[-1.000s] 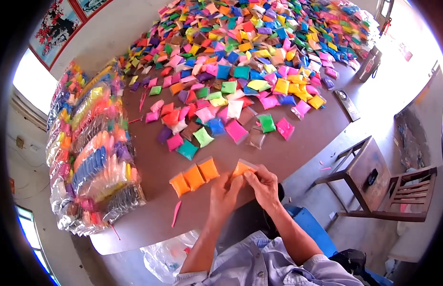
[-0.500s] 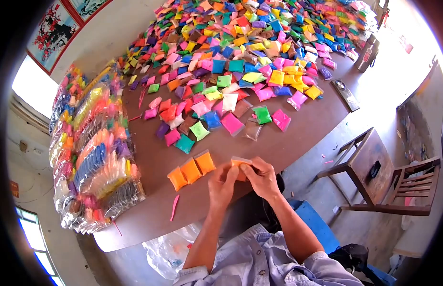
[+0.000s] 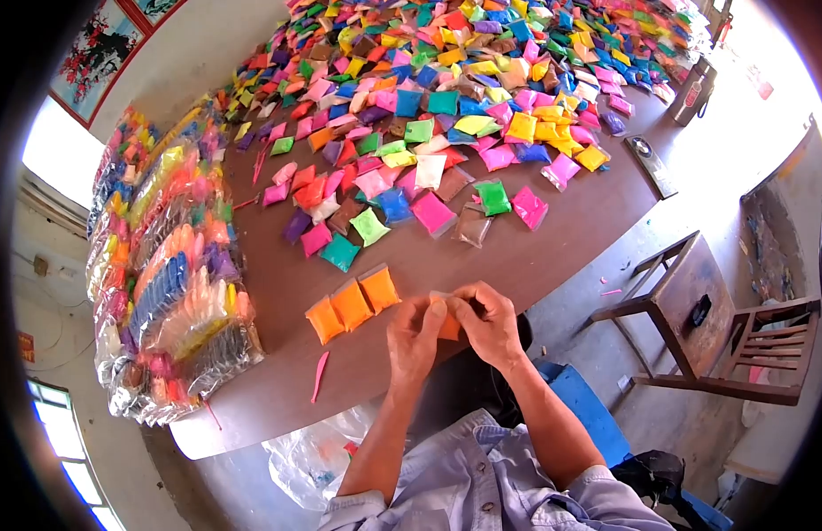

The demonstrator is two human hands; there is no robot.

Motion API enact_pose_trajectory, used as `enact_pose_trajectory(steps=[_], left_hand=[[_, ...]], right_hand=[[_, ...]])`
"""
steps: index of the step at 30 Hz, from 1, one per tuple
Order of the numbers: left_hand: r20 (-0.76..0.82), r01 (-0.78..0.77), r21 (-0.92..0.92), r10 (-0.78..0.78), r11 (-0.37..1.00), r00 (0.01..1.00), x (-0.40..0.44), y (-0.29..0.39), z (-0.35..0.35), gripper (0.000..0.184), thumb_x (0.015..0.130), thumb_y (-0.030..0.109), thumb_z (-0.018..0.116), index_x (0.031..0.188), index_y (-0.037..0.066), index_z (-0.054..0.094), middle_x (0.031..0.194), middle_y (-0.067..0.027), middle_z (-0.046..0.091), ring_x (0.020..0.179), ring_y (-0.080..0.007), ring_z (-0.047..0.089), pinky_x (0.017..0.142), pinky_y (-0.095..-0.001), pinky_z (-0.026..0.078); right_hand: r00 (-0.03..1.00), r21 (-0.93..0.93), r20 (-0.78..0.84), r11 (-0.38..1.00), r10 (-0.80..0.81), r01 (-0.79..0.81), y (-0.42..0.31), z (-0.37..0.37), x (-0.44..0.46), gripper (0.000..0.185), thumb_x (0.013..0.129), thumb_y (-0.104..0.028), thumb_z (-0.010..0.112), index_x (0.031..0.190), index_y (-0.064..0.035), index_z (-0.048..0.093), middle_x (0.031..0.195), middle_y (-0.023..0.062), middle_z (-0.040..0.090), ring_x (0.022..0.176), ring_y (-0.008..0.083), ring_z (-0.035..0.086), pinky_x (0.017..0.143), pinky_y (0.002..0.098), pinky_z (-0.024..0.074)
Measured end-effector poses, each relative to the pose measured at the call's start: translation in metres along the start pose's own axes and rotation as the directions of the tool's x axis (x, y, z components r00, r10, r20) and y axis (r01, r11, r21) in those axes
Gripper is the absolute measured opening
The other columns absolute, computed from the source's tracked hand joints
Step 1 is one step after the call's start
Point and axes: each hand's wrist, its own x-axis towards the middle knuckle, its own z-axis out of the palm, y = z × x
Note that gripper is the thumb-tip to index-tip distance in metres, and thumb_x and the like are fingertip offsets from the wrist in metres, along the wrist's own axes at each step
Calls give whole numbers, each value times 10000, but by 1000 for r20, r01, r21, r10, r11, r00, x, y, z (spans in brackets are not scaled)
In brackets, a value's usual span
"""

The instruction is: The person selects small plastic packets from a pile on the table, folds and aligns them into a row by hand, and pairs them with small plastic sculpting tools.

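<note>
Both hands meet over the table's near edge, pinching one orange packet [image 3: 448, 327] between them. My left hand [image 3: 414, 341] has its thumb and fingers closed on the packet's left side. On its right side, the thumb and fingers of my right hand [image 3: 487, 326] are closed near the top edge. The fingers partly cover this packet. Just left of my hands, a row of three orange packets [image 3: 351, 305] lies flat on the brown table [image 3: 278, 354]. A pink plastic strip [image 3: 320, 376] rests below that row.
A large heap of coloured packets [image 3: 420, 130] covers the far part. Stacked clear bags [image 3: 168, 292] stand at the left. A flask [image 3: 693, 91] and a flat metal object [image 3: 650, 166] lie near the right edge. A wooden chair [image 3: 694, 310] is on the floor.
My hands have drawn closer together around the orange packet, which has turned from slanted to more upright and is more covered by my fingers. The view has shifted slightly.
</note>
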Motion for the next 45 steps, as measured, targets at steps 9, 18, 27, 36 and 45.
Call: enact_pose_trajectory(steps=[9, 18, 27, 36, 45], left_hand=[[-29, 3, -73, -5, 997, 1000, 0, -13, -4, 208, 1030, 228, 684, 1032, 21, 705, 862, 31, 648, 792, -49, 558, 700, -233, 473], [46, 28, 18, -29, 999, 998, -5, 0, -4, 223, 1018, 206, 691, 1035, -15, 710, 901, -26, 716, 818, -81, 622, 740, -269, 520], [-7, 2, 96, -1, 995, 1000, -5, -8, -4, 218, 1031, 184, 660, 1064, -24, 714, 880, -47, 719, 816, -79, 623, 725, -282, 521], [89, -39, 194, 22, 980, 996, -5, 0, -4, 236, 1035, 195, 659, 962, -30, 662, 765, -36, 625, 751, -75, 534, 654, -281, 476], [91, -30, 168, 15, 985, 996, -7, 3, -5, 270, 1029, 235, 683, 997, -33, 674, 796, -38, 659, 766, -72, 549, 670, -278, 485]], right_hand=[[984, -234, 28, 956, -174, 176, -5, 1, -2, 68, 926, -46, 716, 970, 3, 701, 875, 90, 691, 814, 178, 680, 726, 303, 537], [997, -77, 29, 995, -68, 70, 0, -4, -2, 86, 974, -82, 694, 995, -1, 678, 860, 14, 668, 781, 77, 583, 695, 264, 496], [990, -247, 36, 958, -138, 143, -4, 3, -1, 130, 954, -126, 697, 997, -4, 686, 849, 125, 666, 737, 201, 643, 695, 305, 515], [979, -220, -30, 957, -200, 189, -4, 3, 0, 131, 984, -129, 668, 975, 1, 669, 804, 112, 637, 719, 189, 612, 674, 308, 501], [993, -154, -27, 982, -117, 111, 4, 2, -1, 156, 1002, -157, 660, 1033, -4, 644, 801, 76, 623, 729, 128, 577, 672, 295, 493]])
